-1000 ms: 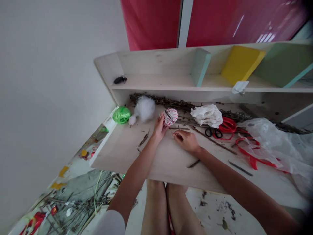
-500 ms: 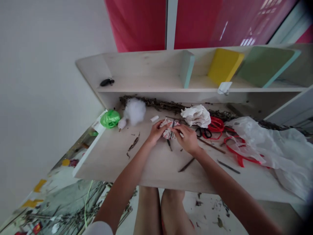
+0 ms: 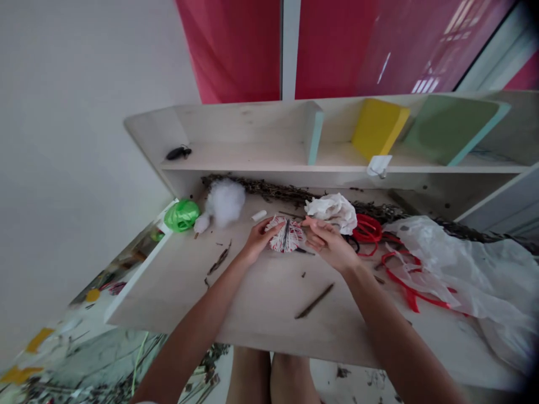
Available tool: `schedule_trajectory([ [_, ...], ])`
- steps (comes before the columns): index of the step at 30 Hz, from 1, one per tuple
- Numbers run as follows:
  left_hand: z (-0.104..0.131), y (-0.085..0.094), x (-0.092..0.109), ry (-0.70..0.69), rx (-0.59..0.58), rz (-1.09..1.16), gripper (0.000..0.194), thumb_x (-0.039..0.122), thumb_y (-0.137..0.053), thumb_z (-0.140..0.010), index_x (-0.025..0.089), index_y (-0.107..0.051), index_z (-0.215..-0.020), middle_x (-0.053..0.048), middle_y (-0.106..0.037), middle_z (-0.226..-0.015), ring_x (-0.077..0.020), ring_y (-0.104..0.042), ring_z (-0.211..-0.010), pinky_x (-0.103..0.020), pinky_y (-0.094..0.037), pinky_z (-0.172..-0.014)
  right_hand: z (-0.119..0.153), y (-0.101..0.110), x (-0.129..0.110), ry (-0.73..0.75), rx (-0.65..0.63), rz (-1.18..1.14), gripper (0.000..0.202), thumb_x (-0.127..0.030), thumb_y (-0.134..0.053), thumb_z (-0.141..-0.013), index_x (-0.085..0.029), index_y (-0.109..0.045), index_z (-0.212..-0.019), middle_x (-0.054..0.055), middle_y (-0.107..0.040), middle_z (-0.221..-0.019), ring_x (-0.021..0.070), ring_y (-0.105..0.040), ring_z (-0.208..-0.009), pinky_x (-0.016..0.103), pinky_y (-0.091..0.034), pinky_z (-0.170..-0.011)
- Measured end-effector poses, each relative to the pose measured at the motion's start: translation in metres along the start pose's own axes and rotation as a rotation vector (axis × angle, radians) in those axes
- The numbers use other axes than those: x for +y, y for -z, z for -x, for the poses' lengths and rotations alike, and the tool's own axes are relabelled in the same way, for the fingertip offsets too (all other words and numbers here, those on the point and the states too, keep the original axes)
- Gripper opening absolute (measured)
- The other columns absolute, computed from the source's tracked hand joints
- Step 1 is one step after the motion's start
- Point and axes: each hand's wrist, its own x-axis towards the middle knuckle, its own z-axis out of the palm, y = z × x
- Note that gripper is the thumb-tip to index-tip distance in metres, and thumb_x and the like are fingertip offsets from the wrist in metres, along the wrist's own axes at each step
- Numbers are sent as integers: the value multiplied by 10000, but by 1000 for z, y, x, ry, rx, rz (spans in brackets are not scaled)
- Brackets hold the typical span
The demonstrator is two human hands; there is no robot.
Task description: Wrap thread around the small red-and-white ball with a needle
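Left hand [image 3: 255,241] held red-and-white bundle [image 3: 284,240]; right hand [image 3: 327,240] pinched narrow beside it. Green ball [image 3: 182,215] lay at far-left corner of worktop [image 3: 261,306].

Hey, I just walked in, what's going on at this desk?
Someone's left hand holds a red-and-white string ball over the desk. The right hand is at its right edge; whether it grips a strand is too small to tell. White fluff and a green ball sit to the left, a dark twig nearer the front.
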Motion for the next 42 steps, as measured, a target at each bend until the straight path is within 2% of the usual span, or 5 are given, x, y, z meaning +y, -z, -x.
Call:
schedule_trajectory([
  [8,13,-6,7,94,-118,-50,477,429,-784,-607,156,-717,-992,-44,-711,-897,-158,-625,-757,-245,-447,-681,6,-4,-7,-30,-70,7,326,-346,-731,-719,-208,-678,-1009,-10,-583,-672,48,-282,-454,222,-189,-403],
  [16,19,-8,12,236,-280,159,429,383,-759,-648,141,-720,-1000,-78,-723,-975,-209,-644,-916,-281,-445,-823,-5,14,5,-48,214,2,352,-382,-773,-623,-220,-683,-923,-13,-617,-701,36,-275,-426,199,-157,-366],
  [26,0,16,0,590,-201,598,458,487,-483,-872,196,-598,-1206,-61,-712,-977,-182,-670,-806,-304,-533,-706,-15,4,35,278,341,738,287,-455,-592,-774,-180,-671,-759,39,-663,-662,120,-472,-506,255,-354,-506],
  [37,-3,24,3,358,10,607,472,536,-638,-767,282,-616,-1164,-43,-654,-1182,-201,-637,-1023,-317,-548,-813,0,-14,41,297,118,1084,187,-344,-533,-866,-225,-669,-819,43,-666,-701,172,-557,-599,288,-384,-606],
  [42,0,14,0,281,39,505,497,422,-767,-669,236,-632,-1109,-60,-647,-1184,-188,-634,-983,-274,-532,-771,12,-37,40,247,-24,922,187,-376,-559,-856,-236,-654,-778,26,-634,-654,156,-525,-566,279,-366,-562],
])
